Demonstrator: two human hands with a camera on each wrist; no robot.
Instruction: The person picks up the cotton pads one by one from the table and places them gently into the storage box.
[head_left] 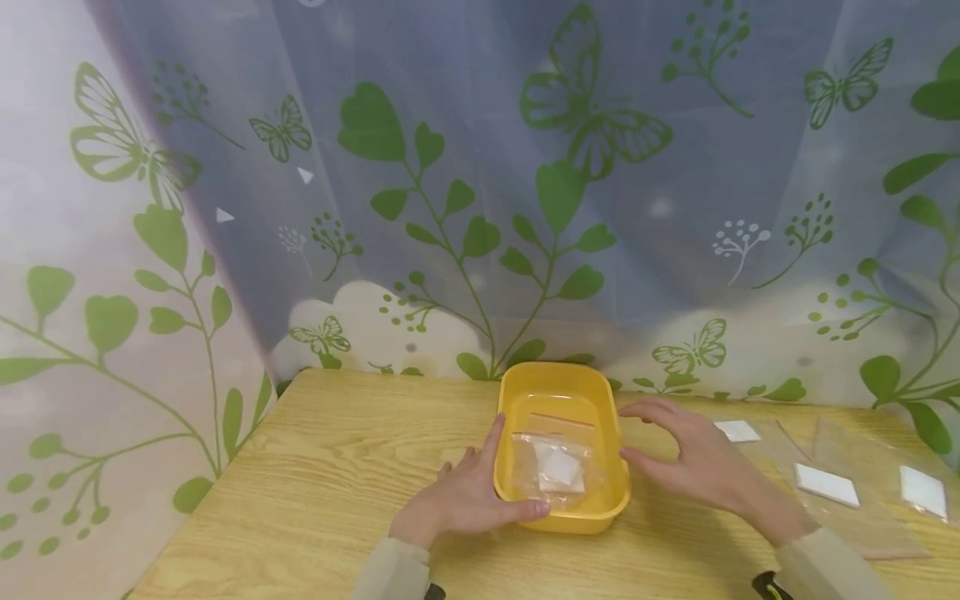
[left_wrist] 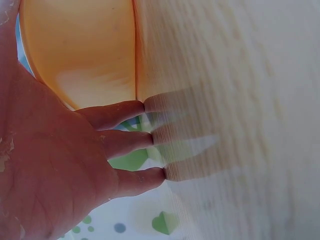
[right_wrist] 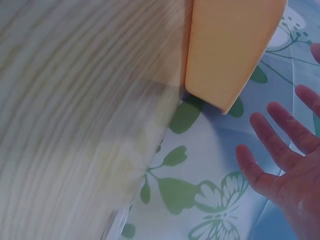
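The left hand (head_left: 467,502) is resting against the smooth, rounded box (head_left: 558,522) on the grained table (head_left: 337,450), straight fingers apart. Crinkly bags (head_left: 522,461) holding white squares (head_left: 561,468) are lying inside. The right hand (head_left: 693,458) is hovering by the box, fingers apart.

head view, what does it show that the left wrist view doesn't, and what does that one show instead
Only the head view shows the right hand, the clear plastic bags with white contents inside the bin, and the flat white pieces at the right.

Only the left wrist view shows the palm side of the left hand.

Both show the left hand itself, the yellow bin, the wood-grain table and the leaf-print curtain.
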